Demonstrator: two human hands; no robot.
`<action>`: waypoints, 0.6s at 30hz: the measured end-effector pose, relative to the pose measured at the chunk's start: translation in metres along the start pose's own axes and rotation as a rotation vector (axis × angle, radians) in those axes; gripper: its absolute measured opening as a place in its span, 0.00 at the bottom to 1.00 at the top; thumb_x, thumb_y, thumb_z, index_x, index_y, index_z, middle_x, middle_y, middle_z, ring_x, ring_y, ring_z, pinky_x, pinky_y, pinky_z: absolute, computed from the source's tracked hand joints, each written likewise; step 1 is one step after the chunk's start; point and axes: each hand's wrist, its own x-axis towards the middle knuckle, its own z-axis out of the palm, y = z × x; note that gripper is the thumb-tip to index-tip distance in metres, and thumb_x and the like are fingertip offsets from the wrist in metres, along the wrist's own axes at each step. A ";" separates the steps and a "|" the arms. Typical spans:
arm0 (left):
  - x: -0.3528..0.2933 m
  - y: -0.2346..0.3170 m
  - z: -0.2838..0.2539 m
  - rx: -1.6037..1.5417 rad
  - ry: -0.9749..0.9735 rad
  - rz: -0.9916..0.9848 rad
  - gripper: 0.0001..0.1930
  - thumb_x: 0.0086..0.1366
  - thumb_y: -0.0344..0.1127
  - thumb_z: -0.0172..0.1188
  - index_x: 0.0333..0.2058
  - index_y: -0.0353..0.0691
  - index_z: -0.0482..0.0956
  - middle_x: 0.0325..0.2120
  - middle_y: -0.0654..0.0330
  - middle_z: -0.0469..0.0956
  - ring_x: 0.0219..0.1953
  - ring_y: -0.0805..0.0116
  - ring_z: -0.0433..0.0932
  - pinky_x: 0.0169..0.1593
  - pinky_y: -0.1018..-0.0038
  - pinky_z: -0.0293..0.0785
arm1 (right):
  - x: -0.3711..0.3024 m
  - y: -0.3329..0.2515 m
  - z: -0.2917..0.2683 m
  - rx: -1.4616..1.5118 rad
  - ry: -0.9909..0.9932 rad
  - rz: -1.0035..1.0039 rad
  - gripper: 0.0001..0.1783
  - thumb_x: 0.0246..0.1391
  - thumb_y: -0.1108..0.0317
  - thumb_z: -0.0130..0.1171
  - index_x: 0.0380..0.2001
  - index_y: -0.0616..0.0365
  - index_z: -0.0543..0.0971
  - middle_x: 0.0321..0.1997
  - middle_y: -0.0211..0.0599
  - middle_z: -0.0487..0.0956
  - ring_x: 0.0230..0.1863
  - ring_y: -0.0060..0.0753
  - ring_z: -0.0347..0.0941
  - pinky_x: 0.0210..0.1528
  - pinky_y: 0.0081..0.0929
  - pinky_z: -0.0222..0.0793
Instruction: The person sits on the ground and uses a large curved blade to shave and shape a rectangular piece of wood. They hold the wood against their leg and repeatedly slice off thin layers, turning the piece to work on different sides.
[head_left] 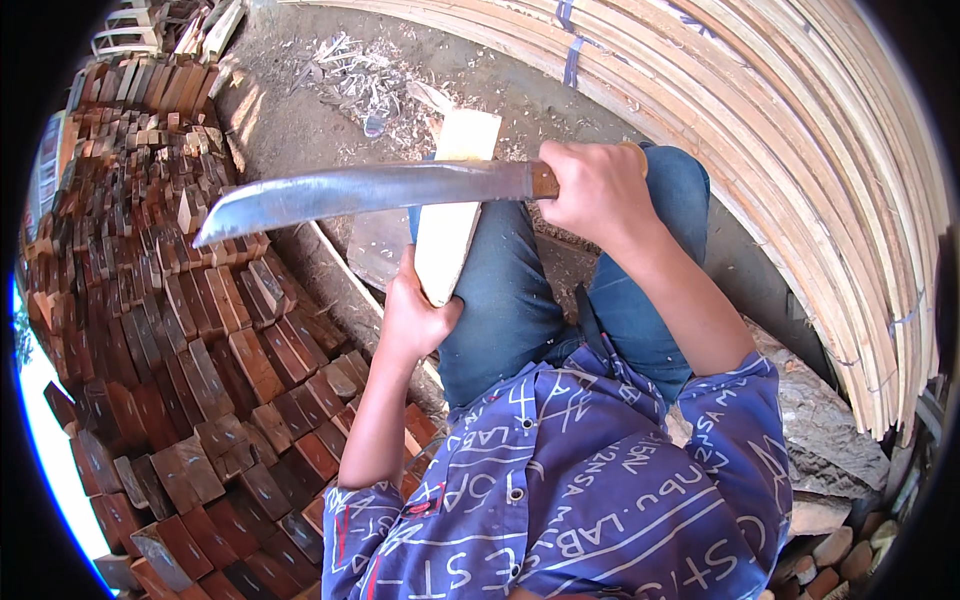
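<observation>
My right hand (600, 190) is closed round the brown wooden handle of a machete (360, 192). Its long, wide steel blade points left and crosses over a pale piece of wood (447, 250); whether it touches the wood I cannot tell. That piece is a flat, light-coloured block, tilted up and away from me beside my left thigh. My left hand (413, 315) grips its near end, with the thumb at the lower right corner and the fingers partly hidden behind it. The wood's far end shows beyond the blade.
Stacked reddish-brown wooden blocks (200, 370) fill the left side. Long pale wooden strips (760, 130), bundled with blue ties, curve along the right. Wood shavings (365, 85) lie on the ground ahead. Rough logs (830, 430) sit at my right side.
</observation>
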 end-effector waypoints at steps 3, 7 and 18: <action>-0.004 0.007 -0.002 0.026 0.040 -0.026 0.26 0.43 0.26 0.58 0.46 0.26 0.68 0.33 0.41 0.81 0.40 0.52 0.83 0.47 0.66 0.76 | 0.013 0.017 0.016 -0.038 0.082 -0.146 0.15 0.28 0.67 0.69 0.20 0.55 0.72 0.20 0.39 0.76 0.27 0.45 0.77 0.29 0.40 0.71; -0.011 0.012 -0.005 0.090 0.040 -0.090 0.27 0.43 0.27 0.58 0.46 0.26 0.68 0.32 0.40 0.81 0.40 0.49 0.83 0.47 0.65 0.76 | 0.015 0.027 0.021 0.005 0.110 -0.193 0.16 0.26 0.67 0.70 0.20 0.55 0.72 0.20 0.38 0.76 0.27 0.44 0.77 0.30 0.39 0.71; -0.007 -0.002 -0.005 0.038 0.032 -0.044 0.25 0.43 0.28 0.57 0.43 0.28 0.69 0.32 0.40 0.79 0.41 0.47 0.80 0.48 0.64 0.74 | -0.014 0.106 -0.039 -0.351 0.083 0.460 0.14 0.39 0.60 0.66 0.28 0.58 0.80 0.26 0.47 0.81 0.30 0.52 0.79 0.34 0.43 0.74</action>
